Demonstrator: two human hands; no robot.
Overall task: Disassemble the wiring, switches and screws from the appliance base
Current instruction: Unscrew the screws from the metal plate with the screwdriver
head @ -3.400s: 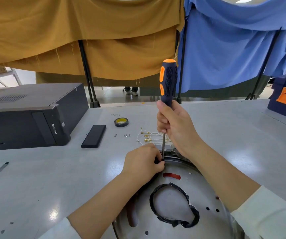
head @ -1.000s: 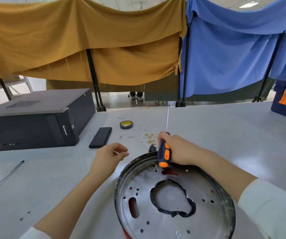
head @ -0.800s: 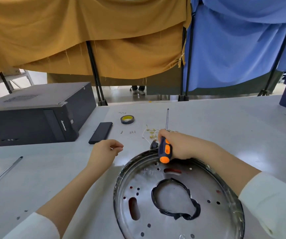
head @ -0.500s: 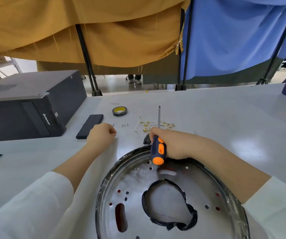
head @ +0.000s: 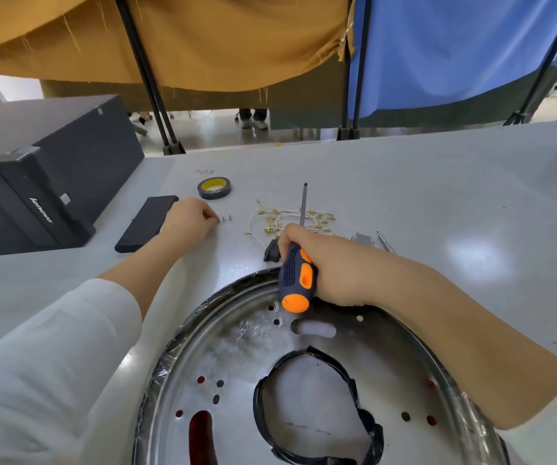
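Nearest: round silver metal appliance base (head: 237,364), perforated, with a black-taped central opening, lay flat on the grey worktop (head: 438,196). Right hand (head: 334,268) rested on its far rim, fingers wrapped round the navy-and-orange screwdriver (head: 295,276), shaft pointing away. Small black switch part (head: 271,251) just beyond the rim. Beyond: bundle of white wires with brass terminals (head: 287,219), under the shaft. Left hand (head: 190,216), fingers curled with tips at the small loose screws (head: 225,218); whether they pinched one, cannot tell. Further: black flat rectangular device (head: 146,223), black-and-yellow tape roll (head: 214,188), black desktop computer case (head: 45,182) far left
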